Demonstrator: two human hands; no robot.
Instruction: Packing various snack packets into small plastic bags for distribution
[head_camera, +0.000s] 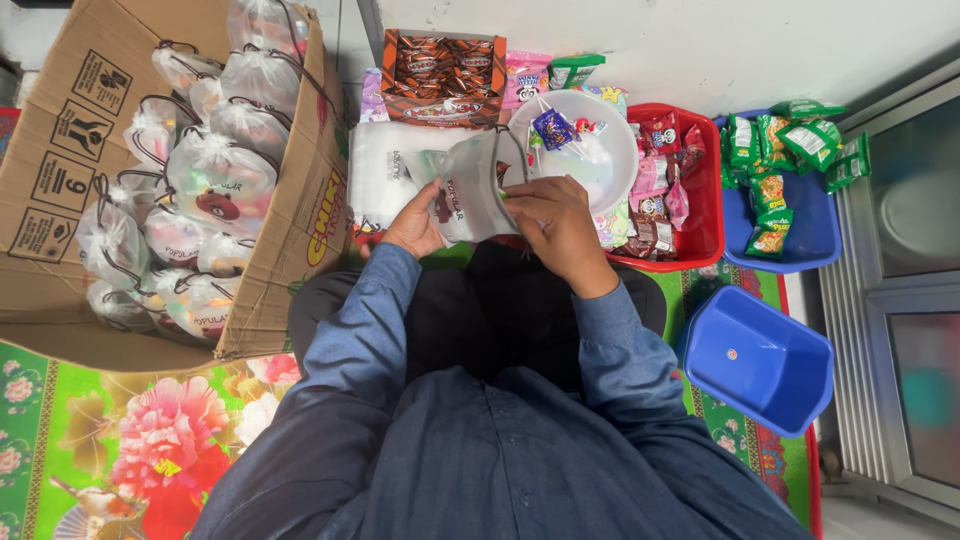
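Both hands — left hand (415, 222), right hand (553, 222) — grip a translucent drawstring bag (470, 190) above the white bowl (600, 160).

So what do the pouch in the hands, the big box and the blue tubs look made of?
Pouch: thin translucent plastic film, glossy and crinkled. Box: brown corrugated cardboard, matte, with folded flaps. Blue tubs: likely rigid moulded plastic, smooth with a soft sheen.

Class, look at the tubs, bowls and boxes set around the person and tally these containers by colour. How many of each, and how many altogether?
Blue plastic tubs: 2 (one empty, one with green packets)
Red plastic tub: 1
White bowl: 1
Brown cardboard box: 1
Total: 5
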